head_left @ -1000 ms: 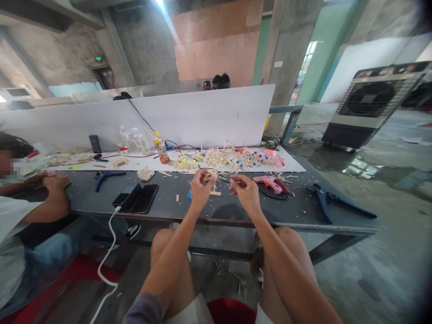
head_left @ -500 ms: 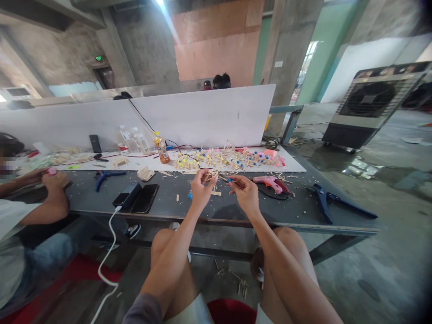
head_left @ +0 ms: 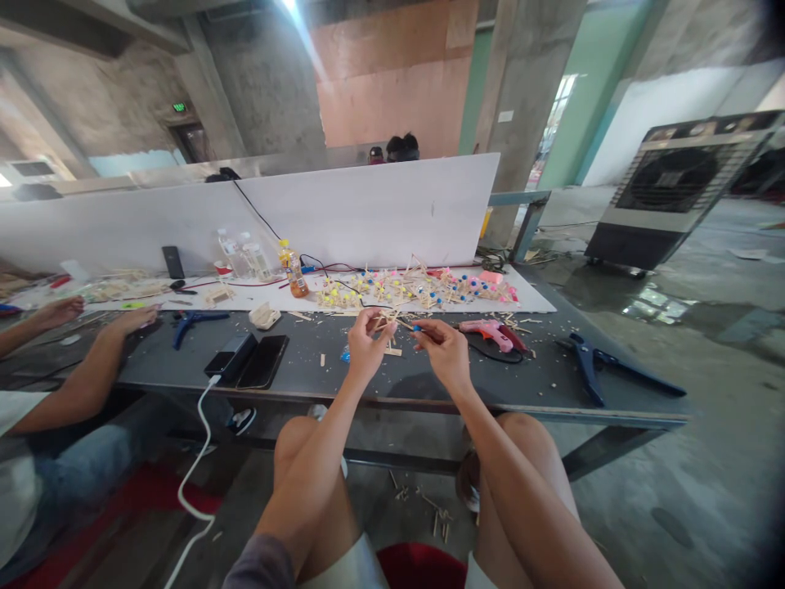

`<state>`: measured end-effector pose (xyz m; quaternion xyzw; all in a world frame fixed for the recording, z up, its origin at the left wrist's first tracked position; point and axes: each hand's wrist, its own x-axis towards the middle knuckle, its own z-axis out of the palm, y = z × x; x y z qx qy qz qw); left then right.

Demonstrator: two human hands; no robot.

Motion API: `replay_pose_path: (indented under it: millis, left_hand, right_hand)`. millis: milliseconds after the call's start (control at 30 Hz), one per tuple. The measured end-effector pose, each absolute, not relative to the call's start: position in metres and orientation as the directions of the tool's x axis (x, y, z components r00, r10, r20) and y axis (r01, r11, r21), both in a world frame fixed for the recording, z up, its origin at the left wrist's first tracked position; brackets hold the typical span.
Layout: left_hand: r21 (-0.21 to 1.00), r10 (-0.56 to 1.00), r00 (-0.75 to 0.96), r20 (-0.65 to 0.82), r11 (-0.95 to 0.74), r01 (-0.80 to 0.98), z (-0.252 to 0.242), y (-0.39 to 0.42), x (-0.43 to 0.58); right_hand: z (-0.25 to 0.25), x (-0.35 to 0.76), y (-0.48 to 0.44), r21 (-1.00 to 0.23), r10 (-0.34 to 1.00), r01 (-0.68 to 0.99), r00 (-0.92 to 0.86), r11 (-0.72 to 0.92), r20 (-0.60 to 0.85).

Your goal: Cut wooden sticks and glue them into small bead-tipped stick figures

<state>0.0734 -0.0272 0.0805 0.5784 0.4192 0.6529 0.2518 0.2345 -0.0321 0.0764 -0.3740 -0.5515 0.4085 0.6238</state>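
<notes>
Over the front of the dark table, my left hand (head_left: 370,339) pinches a small frame of thin wooden sticks (head_left: 390,317) between thumb and fingers. My right hand (head_left: 446,348) is closed on a wooden stick with a blue end piece (head_left: 417,328); its far tip meets the frame, though whether the two are joined I cannot tell. Just beyond both hands lie many stick pieces with yellow, blue and pink ends (head_left: 429,286) on a white board. A pink glue gun (head_left: 494,334) rests right of my right hand.
Blue cutters (head_left: 589,368) lie at the table's right end, another blue pair (head_left: 190,323) at left. Near them are a power bank (head_left: 231,357), a phone (head_left: 263,361) and a drink bottle (head_left: 294,270). A co-worker's hands (head_left: 132,319) are at far left. A white partition (head_left: 368,213) stands behind.
My hands and the sticks have barely moved. At far left the co-worker's hands have separated, one reaching onto the table, and the pink thing they held is out of sight.
</notes>
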Motion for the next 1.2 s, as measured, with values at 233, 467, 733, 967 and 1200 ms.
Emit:
replay_pose_path:
  millis: [233,467,733,967,1200]
  left_hand:
    - [0.85,0.823,-0.214,0.527,-0.51,0.134,0.081,-0.028,0.076]
    - [0.854,0.821,-0.239,0.519,-0.508,0.108,0.08,-0.026,0.075]
    - [0.784,0.747,-0.241,0.62,-0.595,0.174,0.084,-0.035,0.077]
    - [0.756,0.718,-0.24,0.654,-0.615,0.224,0.085,-0.038,0.079]
    - [0.638,0.608,-0.207,0.767,-0.687,0.348,0.087,-0.043,0.079]
  right_hand:
    - [0.076,0.233,-0.032,-0.91,0.921,-0.147,0.039,0.389,0.388]
    - [0.083,0.234,-0.035,-0.907,0.938,-0.253,0.004,0.337,0.347]
    - [0.079,0.235,-0.034,-0.911,0.947,-0.261,0.052,0.32,0.318]
    - [0.078,0.235,-0.034,-0.905,0.949,-0.289,0.039,0.311,0.313]
    - [0.08,0.232,-0.037,-0.889,0.945,-0.32,0.088,0.328,0.316]
